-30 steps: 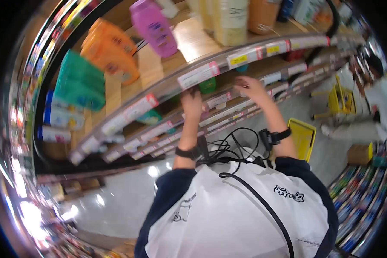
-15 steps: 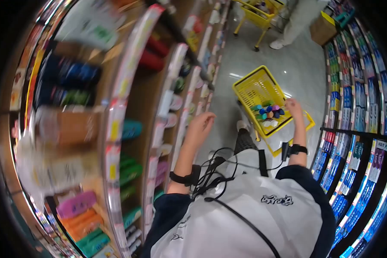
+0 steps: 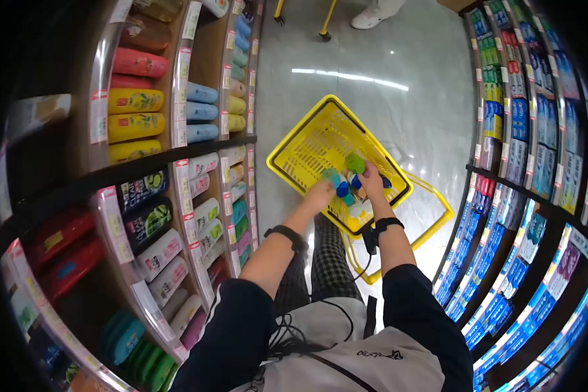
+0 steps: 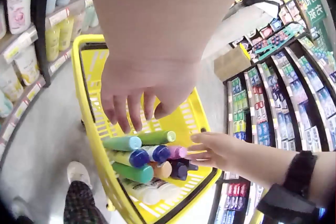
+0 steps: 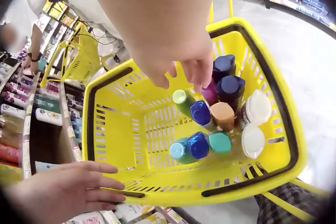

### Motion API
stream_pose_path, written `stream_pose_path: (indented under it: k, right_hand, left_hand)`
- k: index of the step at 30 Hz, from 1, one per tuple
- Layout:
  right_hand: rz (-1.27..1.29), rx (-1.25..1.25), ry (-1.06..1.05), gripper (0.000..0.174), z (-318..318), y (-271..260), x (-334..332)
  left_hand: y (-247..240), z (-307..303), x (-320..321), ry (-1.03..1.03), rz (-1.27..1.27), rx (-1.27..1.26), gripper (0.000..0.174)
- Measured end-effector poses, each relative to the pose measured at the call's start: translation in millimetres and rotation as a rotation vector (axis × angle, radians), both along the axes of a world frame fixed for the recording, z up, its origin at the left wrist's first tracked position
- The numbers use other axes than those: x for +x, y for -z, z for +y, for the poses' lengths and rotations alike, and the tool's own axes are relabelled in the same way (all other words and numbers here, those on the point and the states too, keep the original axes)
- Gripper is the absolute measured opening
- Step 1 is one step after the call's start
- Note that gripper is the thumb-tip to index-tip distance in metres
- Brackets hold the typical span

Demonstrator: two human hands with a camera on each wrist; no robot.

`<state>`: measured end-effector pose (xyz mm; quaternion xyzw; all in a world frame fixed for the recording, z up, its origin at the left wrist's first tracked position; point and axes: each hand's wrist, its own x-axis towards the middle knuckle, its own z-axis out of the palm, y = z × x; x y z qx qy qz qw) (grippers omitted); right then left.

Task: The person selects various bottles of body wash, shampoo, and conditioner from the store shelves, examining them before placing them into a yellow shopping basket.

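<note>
Several bottles stand bunched at one end of a yellow basket [image 3: 298,140]. My right hand [image 5: 178,53] hangs over them, fingers beside the purple bottle [image 5: 210,92] and near the light green one [image 5: 182,101]; whether it touches them I cannot tell. In the left wrist view, its fingers look fairly straight near the pink-purple bottle [image 4: 177,152]. My left hand [image 4: 149,85] hovers with loose fingers above the basket, near the light blue bottle [image 4: 123,143], holding nothing. Blue, orange, teal and white caps show among the others.
Shelves of bottles [image 3: 137,101] line the left, and shelves of boxed goods [image 3: 519,124] the right. Grey floor [image 3: 411,39] lies between. Another person's shoe [image 3: 368,17] and yellow cart legs are ahead; a cardboard box [image 4: 231,65] stands beyond the basket.
The view has turned from the left shelf to the basket. Both hands have come away from the shelf and lowered to the basket, closer together over the bottles.
</note>
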<state>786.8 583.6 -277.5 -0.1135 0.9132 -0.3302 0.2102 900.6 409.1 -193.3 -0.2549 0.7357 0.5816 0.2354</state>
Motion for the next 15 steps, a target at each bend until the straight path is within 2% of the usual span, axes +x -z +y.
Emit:
stream_pose_path:
  k: [1,2,4,6,8,9,11,12,13,15]
  right_hand:
    - [0.071,-0.015,-0.064,0.046,-7.4,13.6,-4.5]
    - [0.063,0.098,-0.107,0.044,-16.3,25.2,-10.7]
    - [0.069,0.308,-0.154,0.043,-30.9,31.0,-11.3]
    - [-0.248,0.290,-0.057,0.036,-36.4,44.2,-22.9]
    - [-0.258,0.321,-0.055,0.033,-41.7,32.4,-25.1]
    - [-0.204,0.241,-0.061,0.031,-45.9,20.7,-26.0]
    - [-0.367,0.181,-0.123,0.029,-68.7,-54.2,-35.0]
    - [-0.350,0.101,-0.202,0.029,-72.6,-82.3,-31.0]
    - [-0.335,0.019,-0.280,0.028,-76.0,-109.9,-27.1]
    - [-0.265,-0.048,-0.588,0.028,-95.3,-195.9,-18.3]
  left_hand:
    - [-9.8,12.1,-2.8,-0.095,0.065,0.090,0.019]
    - [-13.3,19.6,-5.9,-0.214,0.137,0.180,0.019]
    - [-23.9,27.5,7.1,-0.214,0.113,0.099,0.020]
    - [-25.2,23.3,22.2,-0.211,0.093,0.072,0.021]
    - [-14.4,20.5,49.7,-0.205,0.085,0.114,0.021]
    - [-5.0,14.4,62.8,-0.177,0.124,0.081,0.027]
    - [-33.8,-9.8,65.6,-0.301,0.032,0.144,0.032]
    - [-52.6,-21.3,67.3,-0.367,-0.012,0.178,0.034]
    - [-66.6,-33.8,69.7,-0.378,0.092,0.084,0.052]
    - [-126.5,-63.3,64.9,-0.218,0.381,-0.439,0.060]
